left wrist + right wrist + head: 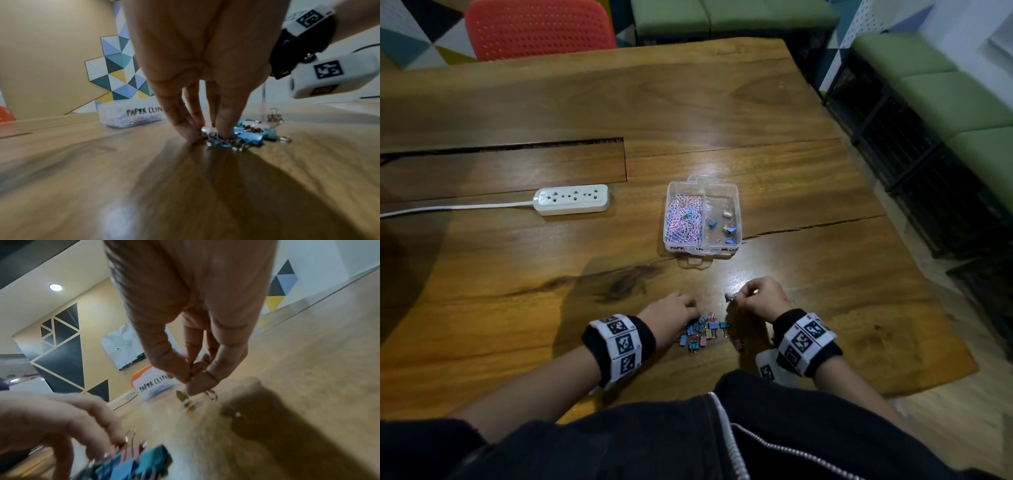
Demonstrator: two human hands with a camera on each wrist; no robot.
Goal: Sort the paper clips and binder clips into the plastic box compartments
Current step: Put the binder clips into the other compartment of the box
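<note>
Wood grain is running across the tabletop [524, 274], where a white power strip [573, 199] is lying to the left of a clear plastic box [702, 251] divided into two compartments. Pink and pale blue paper clips [683, 219] are filling the left compartment, whose front wall is showing the handwritten words "PAPER CLIPS" in the left wrist view; a few binder clips [727, 226] in blue, teal and a pale colour are lying scattered in the right compartment. Nearer the person, a loose pile of binder clips [703, 330] is sitting on the wood between the two wrists. The left hand [671, 317] is reaching down into that pile, its fingertips [225, 133] pressing on blue clips; whether its grip is closing on one, I cannot tell. The right hand [760, 299] is hovering just above the wood beyond the pile, its grip narrow, pinching a single binder clip [186, 398] by the wire handles.
</note>
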